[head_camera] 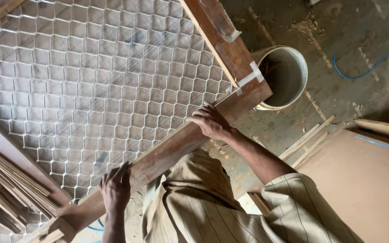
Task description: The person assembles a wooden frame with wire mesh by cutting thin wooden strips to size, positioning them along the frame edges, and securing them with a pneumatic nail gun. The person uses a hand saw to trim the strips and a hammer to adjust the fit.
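Below, the left hand (115, 189) has its grip clamped on the brown wooden frame rail (167, 150); further right the right hand (210, 121) grips it too. White hexagonal wire mesh (91, 81) lies above them, a white bucket (300, 74) beyond the right grip.

head view, steeply downward, close range
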